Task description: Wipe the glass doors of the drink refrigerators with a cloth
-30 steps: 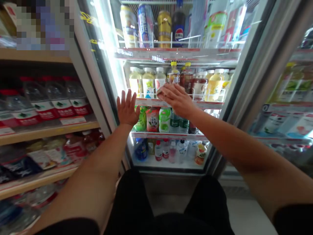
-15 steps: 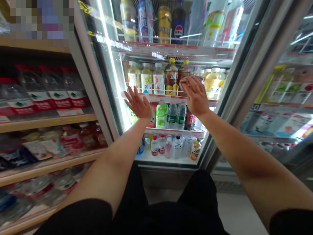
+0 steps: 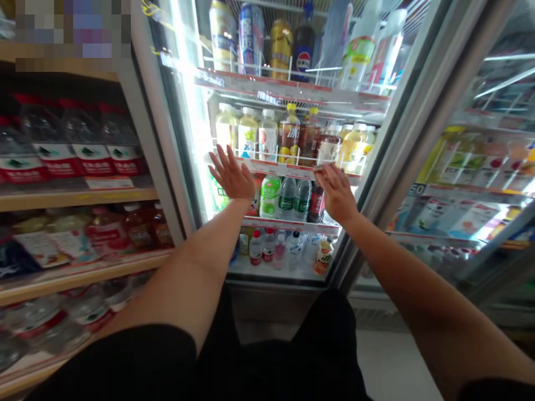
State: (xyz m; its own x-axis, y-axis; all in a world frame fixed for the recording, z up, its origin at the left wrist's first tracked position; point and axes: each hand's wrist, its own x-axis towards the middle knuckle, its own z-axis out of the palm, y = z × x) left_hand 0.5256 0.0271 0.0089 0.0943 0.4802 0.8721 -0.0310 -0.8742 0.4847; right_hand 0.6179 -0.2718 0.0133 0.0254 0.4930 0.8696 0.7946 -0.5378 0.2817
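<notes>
My left hand [image 3: 233, 174] is spread with the fingers apart, palm forward, and seems to rest on the glass door of a lit drinks fridge. My right hand [image 3: 337, 192] is farther right, its fingers bent and held together. Something thin and pale brownish may be tucked under those fingertips; I cannot make out what it is. Around the hands, seen behind the glass, a shelf edge [image 3: 276, 169] carries bottles of juice and tea, among them a yellow-capped tea bottle [image 3: 290, 133]. Below it stand a green-labelled bottle [image 3: 270, 196] and clear water bottles [image 3: 286, 197].
On the left, wooden shelves [image 3: 79, 199] hold red-capped water bottles [image 3: 90, 136] and juice bottles. A metal door frame [image 3: 401, 133] separates this fridge from another drinks fridge on the right. Cans and a dark Pepsi bottle [image 3: 303, 47] stand on the top shelf.
My right hand has moved down across the glass, from the tea-bottle shelf to just below its edge. My left hand stays spread in nearly the same place. The view has shifted slightly.
</notes>
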